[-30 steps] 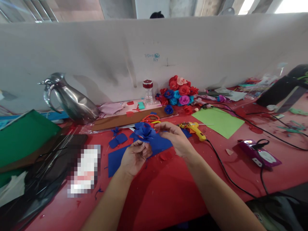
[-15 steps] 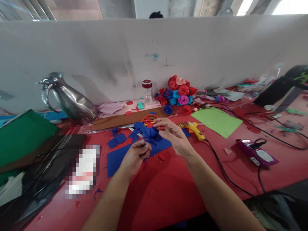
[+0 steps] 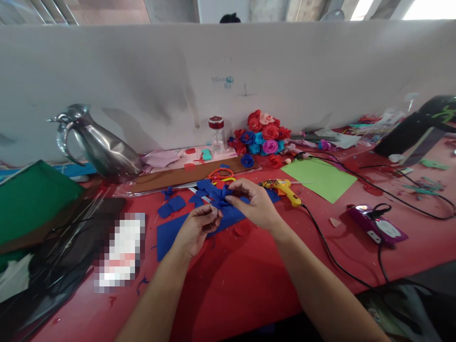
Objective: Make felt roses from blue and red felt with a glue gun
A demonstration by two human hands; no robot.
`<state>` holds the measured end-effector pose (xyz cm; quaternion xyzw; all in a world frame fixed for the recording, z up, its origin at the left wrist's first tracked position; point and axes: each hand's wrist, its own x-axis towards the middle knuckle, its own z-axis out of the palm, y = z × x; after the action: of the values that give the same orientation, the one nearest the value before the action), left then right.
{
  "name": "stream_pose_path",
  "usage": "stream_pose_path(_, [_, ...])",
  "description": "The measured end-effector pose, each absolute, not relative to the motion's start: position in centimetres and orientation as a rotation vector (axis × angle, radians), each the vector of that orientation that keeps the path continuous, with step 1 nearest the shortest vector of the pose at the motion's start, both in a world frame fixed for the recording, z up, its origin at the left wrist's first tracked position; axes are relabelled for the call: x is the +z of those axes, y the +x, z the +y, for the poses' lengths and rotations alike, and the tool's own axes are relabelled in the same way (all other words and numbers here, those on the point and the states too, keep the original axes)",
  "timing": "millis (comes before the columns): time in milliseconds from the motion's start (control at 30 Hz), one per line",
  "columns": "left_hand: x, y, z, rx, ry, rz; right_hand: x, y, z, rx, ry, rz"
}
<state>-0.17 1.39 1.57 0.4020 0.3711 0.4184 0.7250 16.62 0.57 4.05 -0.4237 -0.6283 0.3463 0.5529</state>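
A dark blue paper flower (image 3: 223,198) is between my two hands over the middle of the table. My left hand (image 3: 199,227) is closed in a pinch at the flower's underside, where its stem or base is hidden by the fingers. From the right, my right hand (image 3: 257,203) pinches an outer petal between thumb and fingers. Under the hands lies a blue sheet (image 3: 170,240). Cut blue petal pieces (image 3: 172,207) are scattered just left of the flower. Behind it are orange-handled scissors (image 3: 220,174), partly covered.
A yellow glue gun (image 3: 291,194) lies to the right, its cord trailing past a purple power socket (image 3: 378,226). Green sheet (image 3: 322,179), paper-flower bunch (image 3: 265,134), lidded glass jar (image 3: 218,137) and steel jug (image 3: 107,149) stand or lie farther back. A white partition (image 3: 149,71) rises behind.
My right hand has come down and left onto the flower's petal, its fingers closing from a looser pose. My left hand stays pinched at the flower's base.
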Motion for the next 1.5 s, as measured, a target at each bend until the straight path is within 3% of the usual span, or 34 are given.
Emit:
stream_pose_path(133, [1.8, 0.1, 1.3, 1.214, 0.99, 0.984, 3.6, 16.6, 0.8, 0.792, -1.05, -1.404])
stream_pose_path(267, [2.1, 0.0, 0.8, 1.588, 1.476, 1.263, 3.4, 16.5, 1.0, 0.719, -1.086, -1.355])
stream_pose_path(400, [1.7, 0.1, 0.2, 1.558, 1.67, 1.284, 3.4, 16.1, 0.9, 0.713, -1.078, -1.347])
stream_pose_path(800, [1.0, 1.0, 0.1, 1.404, 1.246, 1.211, 3.5, 14.7, 0.1, 0.68, -1.116, -1.338])
stream_pose_path(1500, [1.4, 0.9, 0.0, 1.334, 1.314, 1.14, 3.5, 14.2, -0.3, 0.578, -1.151, -1.427])
